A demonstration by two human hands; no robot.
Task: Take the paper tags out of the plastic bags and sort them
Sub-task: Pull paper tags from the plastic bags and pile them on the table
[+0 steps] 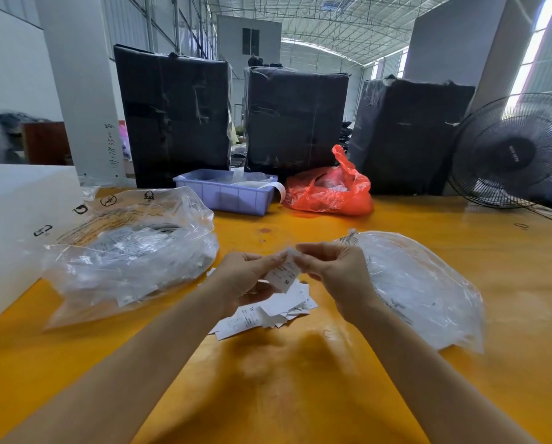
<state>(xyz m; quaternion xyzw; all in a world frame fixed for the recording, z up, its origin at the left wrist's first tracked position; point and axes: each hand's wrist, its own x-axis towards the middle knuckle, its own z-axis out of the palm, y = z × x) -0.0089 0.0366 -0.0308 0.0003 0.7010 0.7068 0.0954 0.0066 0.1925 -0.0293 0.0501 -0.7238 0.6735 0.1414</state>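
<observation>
Orange tabletop [428, 219] fills the foreground. At far left stands a white box [15, 219], then a clear plastic bag of tags [130, 251]. Both hands, left hand [246, 277] and right hand [335, 270], pinch one small tag packet [284, 270] between curled fingertips, above a loose tag pile [278, 309]. Rightward lies a flatter clear bag [422, 283]; behind, a lilac tray [230, 195], red bag [329, 190], fan [518, 152].

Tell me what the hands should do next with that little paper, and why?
Probably lay it down on the pile of paper tags just below. Both the left hand and right hand pinch one small paper tag above the yellow table, so it looks already out of the clear plastic bags beside them.
</observation>
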